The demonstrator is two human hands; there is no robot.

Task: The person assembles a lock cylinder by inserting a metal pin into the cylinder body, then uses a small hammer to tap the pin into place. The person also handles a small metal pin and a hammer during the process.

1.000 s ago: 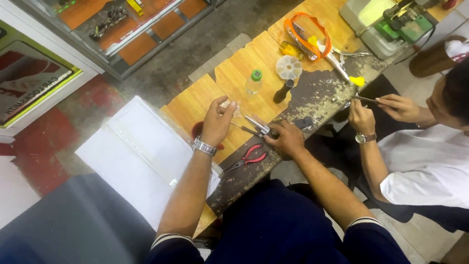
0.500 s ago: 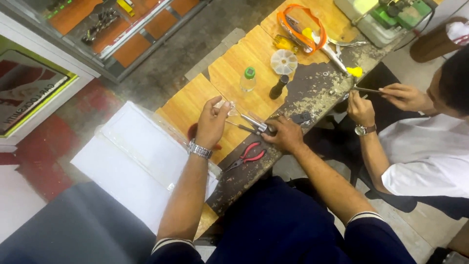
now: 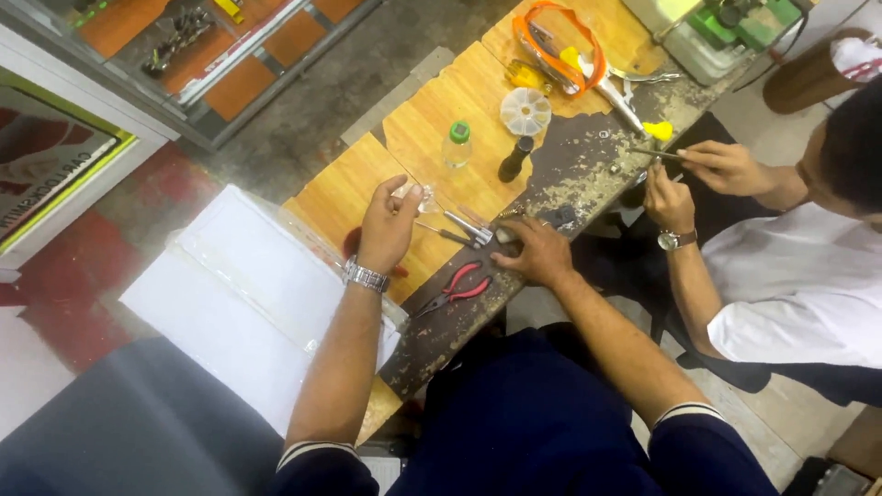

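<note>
Two hands at work over a scarred wooden bench, a second person seated at the far end.

Nearest, red-handled pliers (image 3: 457, 287) lie flat on the dark, chipped strip of the workbench (image 3: 432, 138). Just beyond, the right hand (image 3: 536, 252) rests knuckles up, fingers curled around slim metal pliers (image 3: 470, 228) whose tip points left. The left hand (image 3: 389, 225), a metal watch at the wrist, is raised with fingers pinched on a small clear piece (image 3: 412, 193). Farther off stand a green-capped bottle (image 3: 457, 144), a dark bottle (image 3: 514, 160) and a round clear compartment box (image 3: 525, 111). At the far end, another person's hands (image 3: 669, 198) meet over a thin tool.
</note>
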